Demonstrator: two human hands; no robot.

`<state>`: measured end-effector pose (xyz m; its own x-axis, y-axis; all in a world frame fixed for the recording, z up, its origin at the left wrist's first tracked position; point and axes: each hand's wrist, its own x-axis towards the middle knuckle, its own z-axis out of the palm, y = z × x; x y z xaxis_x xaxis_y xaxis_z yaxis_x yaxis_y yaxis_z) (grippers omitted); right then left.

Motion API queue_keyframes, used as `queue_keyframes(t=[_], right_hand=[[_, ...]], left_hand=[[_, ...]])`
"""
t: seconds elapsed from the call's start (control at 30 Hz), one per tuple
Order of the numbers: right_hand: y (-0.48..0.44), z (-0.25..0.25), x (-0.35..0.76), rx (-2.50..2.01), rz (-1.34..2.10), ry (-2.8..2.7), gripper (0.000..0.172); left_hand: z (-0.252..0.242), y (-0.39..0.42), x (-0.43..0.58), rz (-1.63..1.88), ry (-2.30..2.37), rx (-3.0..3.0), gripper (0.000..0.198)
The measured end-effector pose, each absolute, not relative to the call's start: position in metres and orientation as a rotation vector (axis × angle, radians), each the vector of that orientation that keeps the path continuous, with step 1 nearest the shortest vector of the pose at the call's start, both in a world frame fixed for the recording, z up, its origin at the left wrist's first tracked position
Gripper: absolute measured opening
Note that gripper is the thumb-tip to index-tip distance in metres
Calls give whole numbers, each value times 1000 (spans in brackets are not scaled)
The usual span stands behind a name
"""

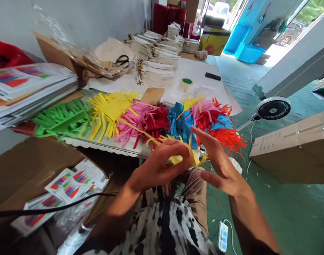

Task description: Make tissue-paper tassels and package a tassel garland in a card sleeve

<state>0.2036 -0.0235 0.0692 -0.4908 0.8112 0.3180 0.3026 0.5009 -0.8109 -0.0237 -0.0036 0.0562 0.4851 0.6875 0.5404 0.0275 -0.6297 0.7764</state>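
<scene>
We've got a yellow fringe piece (187, 156) between both hands, just above our lap & in front of the table edge (108, 146). It's thin cut paper, flat strips splaying out like a tassel; long axis runs roughly left-right, loose ends pointing up & to the right. Left hand (159, 164) is curled, fingers pinched on the paper. Right hand (220, 163) is flat, fingers straight & together, palm pressed against the other end. On the table: soft fringed paper piles, green (62, 120), yellow (108, 109), pink (136, 120), blue (181, 122), orange (228, 138). Tape roll (186, 83) behind, round.
</scene>
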Motion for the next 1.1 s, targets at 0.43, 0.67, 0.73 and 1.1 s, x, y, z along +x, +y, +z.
queue_keyframes(t=[0.43, 0.67, 0.73, 1.1], right_hand=[[-23, 46, 246, -977, 1413, -1702, 40], [10, 16, 252, -1370, 1365, -1544, 37], [20, -5, 250, -1471, 1307, -1559, 46], [13, -34, 251, -1859, 449, -2064, 45]], left_hand=[[54, 16, -34, 530, 496, 1268, 39], [36, 60, -58, 708, 923, 1720, 44], [28, 67, -60, 774, 1190, 1984, 34], [-54, 7, 15, 558, 886, 2640, 72]])
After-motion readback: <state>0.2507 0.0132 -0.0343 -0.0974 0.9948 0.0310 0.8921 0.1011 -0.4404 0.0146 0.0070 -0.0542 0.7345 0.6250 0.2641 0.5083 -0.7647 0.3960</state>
